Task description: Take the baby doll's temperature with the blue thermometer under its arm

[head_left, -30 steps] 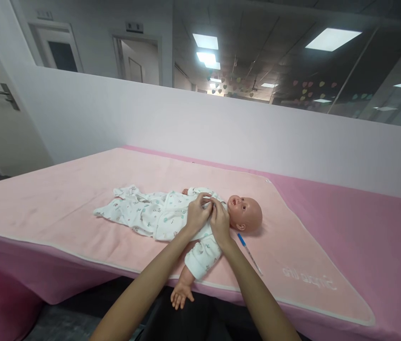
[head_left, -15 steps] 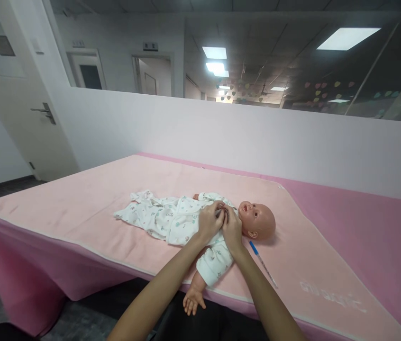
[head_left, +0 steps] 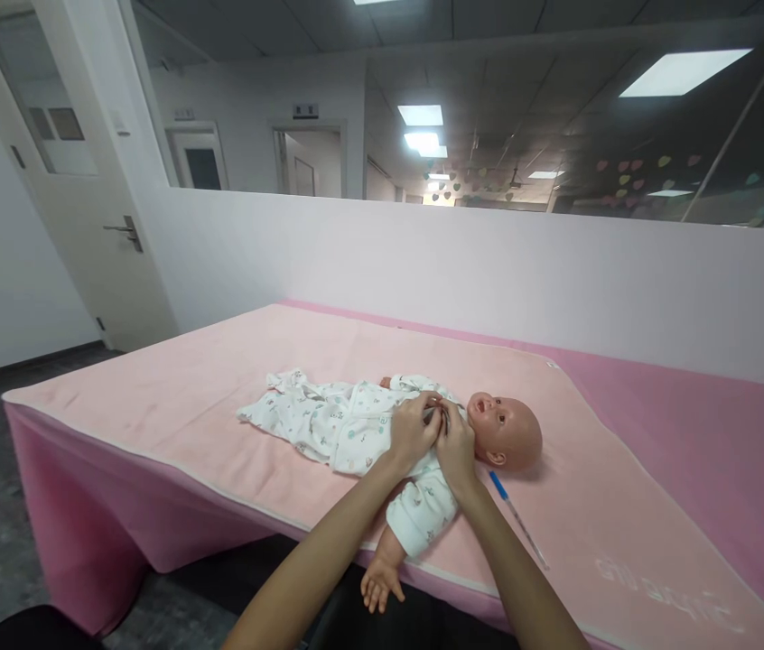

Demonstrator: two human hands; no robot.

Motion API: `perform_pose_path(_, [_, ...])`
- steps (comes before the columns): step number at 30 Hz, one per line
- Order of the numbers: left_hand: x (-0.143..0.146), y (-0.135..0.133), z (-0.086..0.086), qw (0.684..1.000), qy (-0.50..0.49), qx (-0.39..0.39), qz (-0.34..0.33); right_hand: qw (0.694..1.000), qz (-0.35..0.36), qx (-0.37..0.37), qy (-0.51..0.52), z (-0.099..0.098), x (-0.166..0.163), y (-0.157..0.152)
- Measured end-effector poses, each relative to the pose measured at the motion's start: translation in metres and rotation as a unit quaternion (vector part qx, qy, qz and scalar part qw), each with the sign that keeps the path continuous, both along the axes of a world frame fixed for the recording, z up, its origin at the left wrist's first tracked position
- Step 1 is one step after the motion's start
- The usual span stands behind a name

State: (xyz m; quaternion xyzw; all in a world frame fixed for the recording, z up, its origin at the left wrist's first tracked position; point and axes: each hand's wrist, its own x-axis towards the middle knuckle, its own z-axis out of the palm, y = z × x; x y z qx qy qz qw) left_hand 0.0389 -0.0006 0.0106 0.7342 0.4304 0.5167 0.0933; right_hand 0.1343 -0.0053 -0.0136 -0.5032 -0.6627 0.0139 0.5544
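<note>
A baby doll (head_left: 507, 433) lies on its back with its head to the right, dressed in white printed baby clothes (head_left: 361, 433). My left hand (head_left: 415, 431) and my right hand (head_left: 455, 442) meet at the upper chest, just below the doll's chin. Both have bent fingers pinched together at the neckline of the clothes. A small dark grey patch shows between the fingertips; what it is I cannot make out. One doll arm (head_left: 386, 569) hangs over the near table edge. Beside the head, right of my right wrist, is a thin clear thermometer-like stick (head_left: 521, 524) with a blue cap.
A pale pink mat (head_left: 185, 388) covers the table over a darker pink cloth (head_left: 727, 433). Behind stands a low white wall (head_left: 456, 271) with glass above it. A door (head_left: 84, 208) is at the left.
The whole view has shifted, so things sit slightly further right and lower. My hands stay together at the doll's neckline, with only slight finger movement; the doll and stick lie as before.
</note>
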Motion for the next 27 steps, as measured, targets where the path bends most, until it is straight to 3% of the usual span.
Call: perform_pose_path(27, [0.0021, -0.0020, -0.0039, 0.998, 0.037, 0.040, 0.045, 0.999, -0.017, 0.013, -0.048, -0.0065, 0.0064, 0.0010])
